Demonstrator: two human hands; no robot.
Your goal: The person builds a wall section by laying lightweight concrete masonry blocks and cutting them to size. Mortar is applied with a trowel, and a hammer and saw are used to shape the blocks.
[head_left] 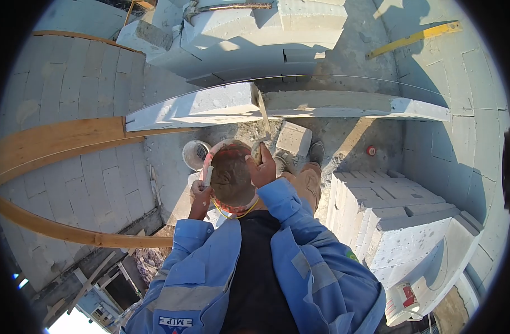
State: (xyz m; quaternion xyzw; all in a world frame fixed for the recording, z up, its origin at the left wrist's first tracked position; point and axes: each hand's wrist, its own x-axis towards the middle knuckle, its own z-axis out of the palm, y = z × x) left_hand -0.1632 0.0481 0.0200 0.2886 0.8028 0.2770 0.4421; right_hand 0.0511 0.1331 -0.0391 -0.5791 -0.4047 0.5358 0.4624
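Note:
A red bucket (203,161) with wet grey mortar (228,177) in it stands right in front of me. My right hand (261,171) is closed round the crusted handle of a trowel (264,119), at the bucket's right rim. The trowel's narrow-looking blade points away from me, its tip near the end of a white block (210,104) on the low wall. At the bucket's left rim, my left hand (200,199) is closed on a small pale flat piece (208,176), whose exact kind I cannot make out.
A whitish bucket (196,155) stands left of the mortar. A loose block (294,138) lies by my feet. Blocks are stacked at right (399,222) and beyond the wall (249,50). Wooden boards (60,142) jut from the left. A yellow level (413,40) leans at upper right.

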